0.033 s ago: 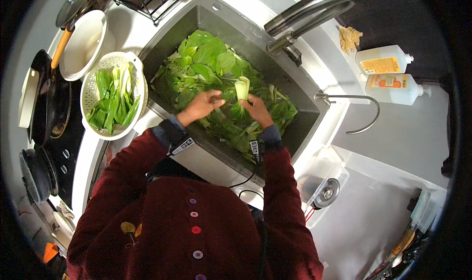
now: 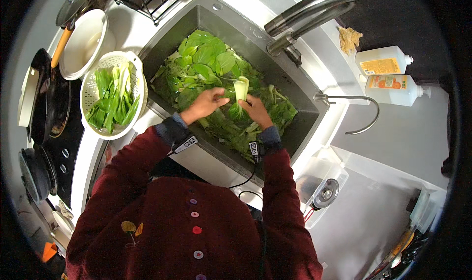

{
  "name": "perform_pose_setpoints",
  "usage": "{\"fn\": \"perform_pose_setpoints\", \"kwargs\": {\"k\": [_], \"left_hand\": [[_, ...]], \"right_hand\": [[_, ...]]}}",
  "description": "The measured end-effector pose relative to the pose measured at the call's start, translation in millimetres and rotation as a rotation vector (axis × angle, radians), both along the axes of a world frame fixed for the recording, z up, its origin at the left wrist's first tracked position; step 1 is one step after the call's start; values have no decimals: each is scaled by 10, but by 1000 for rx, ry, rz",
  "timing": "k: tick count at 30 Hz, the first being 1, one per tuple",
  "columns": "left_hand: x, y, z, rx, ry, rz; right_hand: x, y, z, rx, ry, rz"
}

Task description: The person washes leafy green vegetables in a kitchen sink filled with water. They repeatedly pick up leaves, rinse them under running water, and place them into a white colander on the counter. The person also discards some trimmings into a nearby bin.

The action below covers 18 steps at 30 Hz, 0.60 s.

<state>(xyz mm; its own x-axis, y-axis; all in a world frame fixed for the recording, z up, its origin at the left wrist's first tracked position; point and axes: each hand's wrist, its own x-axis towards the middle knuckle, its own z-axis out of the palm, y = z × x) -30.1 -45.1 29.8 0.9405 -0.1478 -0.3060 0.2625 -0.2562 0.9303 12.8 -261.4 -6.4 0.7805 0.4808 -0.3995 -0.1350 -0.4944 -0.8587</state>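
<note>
My right hand [image 2: 256, 111] pinches a head of bok choy [image 2: 241, 89], its pale stem end up and its green leaves down, above the sink [image 2: 302, 132]. Just left of it, my left hand [image 2: 205, 104] is held with thumb and fingers apart and nothing between them. Many loose bok choy leaves [image 2: 209, 58] lie in the water beneath and around both hands. To the left of the sink, more bok choy [image 2: 115, 98] rests in a white colander [image 2: 88, 120].
A faucet [image 2: 314, 14] arches over the sink's far right corner, with a thin curved tap [image 2: 366, 103] nearer. Left stand a white bowl [image 2: 81, 46] and dark pans [image 2: 61, 103]. Two bottles [image 2: 393, 88] and a clear container [image 2: 314, 179] are on the right.
My left hand has shifted slightly right, toward the bok choy in my right hand. Little else differs.
</note>
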Motion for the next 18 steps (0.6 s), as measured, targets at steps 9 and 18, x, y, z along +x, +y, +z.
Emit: {"fn": "perform_pose_setpoints", "kwargs": {"k": [9, 18], "left_hand": [[294, -192, -227, -292, 163, 145], [200, 44, -280, -403, 381, 178]], "right_hand": [[-121, 282, 190, 235, 51, -121], [-2, 107, -367, -689, -305, -415]]}}
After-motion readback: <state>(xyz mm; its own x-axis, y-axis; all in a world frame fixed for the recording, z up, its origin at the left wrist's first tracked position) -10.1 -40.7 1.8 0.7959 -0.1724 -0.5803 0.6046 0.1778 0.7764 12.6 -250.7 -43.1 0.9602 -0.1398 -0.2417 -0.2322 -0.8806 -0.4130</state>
